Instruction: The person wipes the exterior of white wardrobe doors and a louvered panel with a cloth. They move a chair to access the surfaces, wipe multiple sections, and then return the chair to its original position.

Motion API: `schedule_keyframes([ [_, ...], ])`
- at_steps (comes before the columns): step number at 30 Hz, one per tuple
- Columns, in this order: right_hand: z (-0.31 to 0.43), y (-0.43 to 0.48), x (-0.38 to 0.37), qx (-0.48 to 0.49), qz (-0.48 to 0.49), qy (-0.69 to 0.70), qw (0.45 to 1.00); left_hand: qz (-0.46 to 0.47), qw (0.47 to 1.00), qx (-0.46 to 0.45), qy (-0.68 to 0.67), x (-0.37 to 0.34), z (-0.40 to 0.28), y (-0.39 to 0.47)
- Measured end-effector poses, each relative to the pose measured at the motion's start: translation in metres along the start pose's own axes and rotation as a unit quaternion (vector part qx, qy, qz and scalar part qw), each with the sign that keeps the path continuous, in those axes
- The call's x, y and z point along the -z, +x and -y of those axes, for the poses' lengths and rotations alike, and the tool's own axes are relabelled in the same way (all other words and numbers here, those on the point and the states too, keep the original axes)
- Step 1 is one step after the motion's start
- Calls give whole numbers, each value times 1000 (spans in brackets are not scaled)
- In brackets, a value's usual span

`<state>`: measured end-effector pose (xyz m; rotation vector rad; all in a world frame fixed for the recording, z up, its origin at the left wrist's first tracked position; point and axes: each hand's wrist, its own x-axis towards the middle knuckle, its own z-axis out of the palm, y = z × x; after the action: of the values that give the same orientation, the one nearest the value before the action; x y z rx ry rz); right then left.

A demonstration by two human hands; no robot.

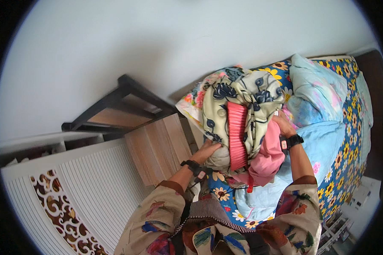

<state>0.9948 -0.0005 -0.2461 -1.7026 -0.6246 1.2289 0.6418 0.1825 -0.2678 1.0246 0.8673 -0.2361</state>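
Observation:
A bundle of cloth lies in front of me over the bed. Its upper part is a cream fabric with dark flowers [225, 91], beside a pink cloth [269, 153]. A coral-pink ridged strip [237, 137] runs down its middle; I cannot tell whether it is pleated fabric or bristles. My left hand [207, 151] grips the bundle's lower left side, thumb on top and fingers partly hidden. At the upper right side, my right hand [284, 126] holds the bundle, its fingertips hidden by the cloth. A short red strap [250, 185] hangs from the lower edge.
Under the bundle, a blue sunflower-print sheet [340, 159] covers the bed, with a light blue quilt [319, 92] on it. To the left stand a wood-grain surface [156, 149], a dark slatted frame [121, 105] and a white ribbed cabinet [99, 172]. A pale wall [115, 47] rises behind.

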Motion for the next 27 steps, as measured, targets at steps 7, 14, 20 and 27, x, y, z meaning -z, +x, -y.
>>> schedule_keyframes([
  [7, 73, -4, 6, 149, 51, -348, 924, -44, 977, -22, -206, -26, -9, -21],
  [14, 235, 48, -22, -45, 182, 106, 976, -99, 938, 31, -332, -63, -31, -120],
  [20, 310, 133, -150, -27, 430, 61, 900, -82, 841, 7, -534, -45, 3, -193],
  [27, 241, 242, -338, -1, 391, -312, 866, -239, 864, -7, -443, 75, 93, -102],
])
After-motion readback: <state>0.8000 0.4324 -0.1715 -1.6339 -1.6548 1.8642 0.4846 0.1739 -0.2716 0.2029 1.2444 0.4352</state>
